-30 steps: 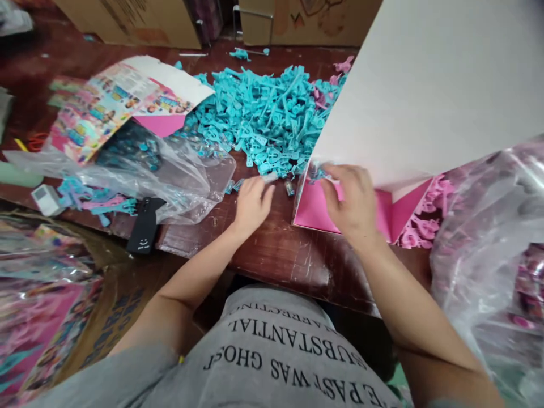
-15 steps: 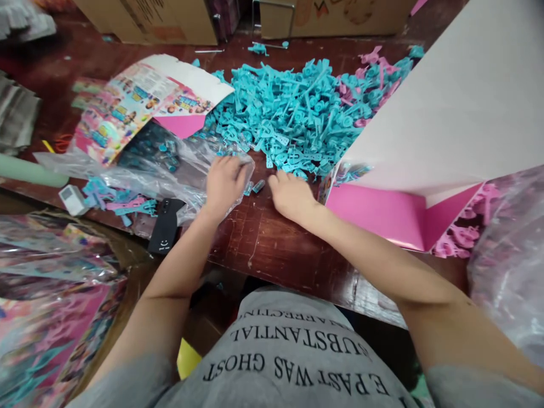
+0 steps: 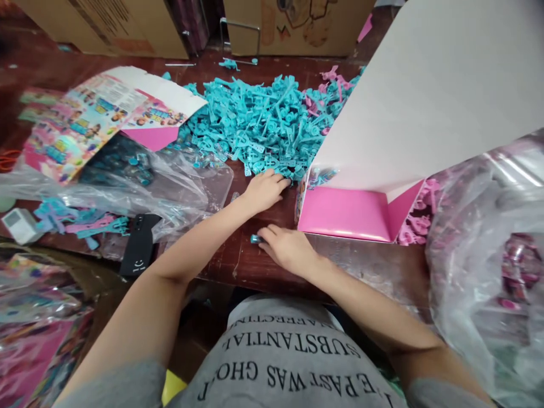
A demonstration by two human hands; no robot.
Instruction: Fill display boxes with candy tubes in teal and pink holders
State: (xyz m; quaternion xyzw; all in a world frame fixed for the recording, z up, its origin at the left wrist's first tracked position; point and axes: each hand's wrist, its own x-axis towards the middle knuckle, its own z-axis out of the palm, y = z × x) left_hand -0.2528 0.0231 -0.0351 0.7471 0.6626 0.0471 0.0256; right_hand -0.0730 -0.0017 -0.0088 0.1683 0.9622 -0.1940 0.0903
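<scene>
My left hand (image 3: 266, 190) reaches to the near edge of a heap of turquoise plastic pieces (image 3: 259, 119). Its fingers are apart and touch the closest pieces; nothing shows held in it. Closer to my body, my right hand (image 3: 291, 249) is closed on a small clear vial (image 3: 256, 239) with a blue end, which sticks out past the fingertips to the left. A clear plastic bag (image 3: 178, 181) holding many similar small blue-ended vials (image 3: 138, 161) lies left of my left hand. Another small clear vial (image 3: 235, 196) lies beside my left wrist.
An upright-lidded box with a pink inside (image 3: 346, 215) stands at right, near pink pieces (image 3: 419, 218) and a large plastic bag (image 3: 480, 272). At left are a printed carton (image 3: 80, 124), a black phone (image 3: 138, 246) and a small white device (image 3: 22, 225). Cardboard boxes (image 3: 297, 28) line the back.
My left hand has moved right, off the plastic bag to the turquoise heap. My right hand has drawn back toward my body and now holds a vial. The camera view has shifted right.
</scene>
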